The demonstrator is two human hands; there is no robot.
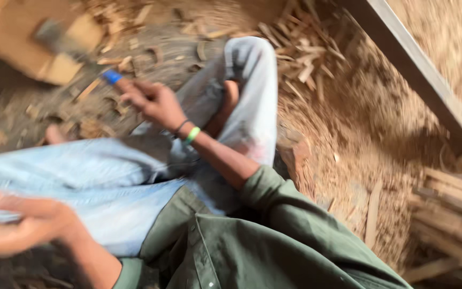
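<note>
Rough wood scraps (300,59); matt denim trousers (102,176).

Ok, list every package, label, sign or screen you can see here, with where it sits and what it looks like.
None in view: no package, label, sign or screen.
Nearest to a marking: a blue band on the tool handle gripped by the right hand, upper left, too blurred to tell more.
Green wristband on the right wrist: plain, thin.
Wooden block, top left: bare tan wood.

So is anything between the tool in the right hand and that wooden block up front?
Nothing visible. The right hand holds a blurred blue-handled tool whose head already overlaps the pale wooden block; only wood chips lie around it.
</note>
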